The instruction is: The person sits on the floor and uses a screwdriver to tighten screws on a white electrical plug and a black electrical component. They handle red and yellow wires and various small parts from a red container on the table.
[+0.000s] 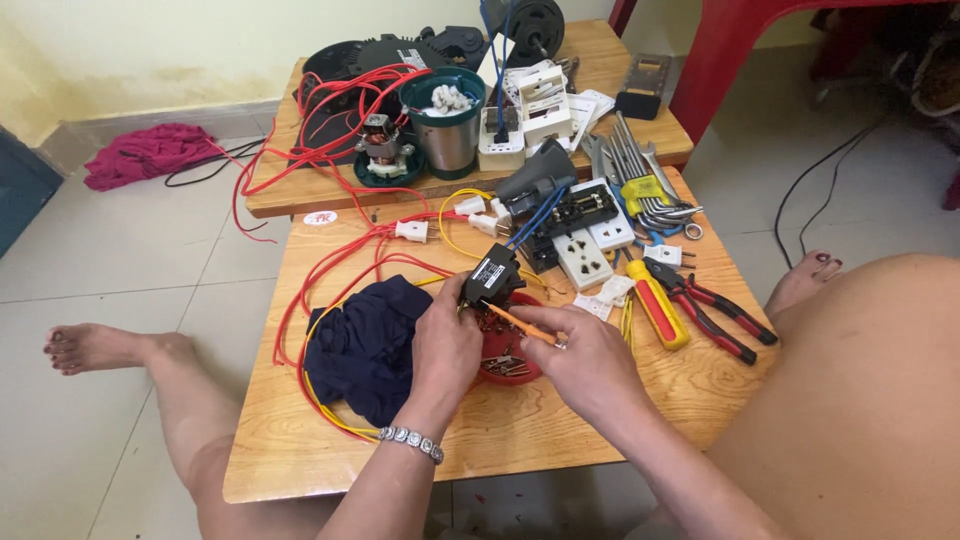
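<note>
My left hand (pixel 446 345) grips a small black box-shaped electrical part (pixel 492 274) with blue wires (pixel 535 218) running up from it. My right hand (pixel 588 362) holds a thin orange-handled screwdriver (pixel 522 325), its tip pointing at the underside of the black part. Both hands hover above a red dish (pixel 508 368) holding small metal bits. A dark blue cloth (pixel 365 345) lies just left of my left hand. A beaded bracelet (pixel 411 442) sits on my left wrist.
On the low wooden table (pixel 300 455) lie red and yellow wires (pixel 330 275), white sockets (pixel 583 258), a yellow-handled screwdriver (pixel 658 303), red pliers (pixel 715 315) and hex keys (pixel 640 170). A second table behind carries a metal cup (pixel 446 128), a small motor (pixel 381 145) and white parts. My legs flank the table.
</note>
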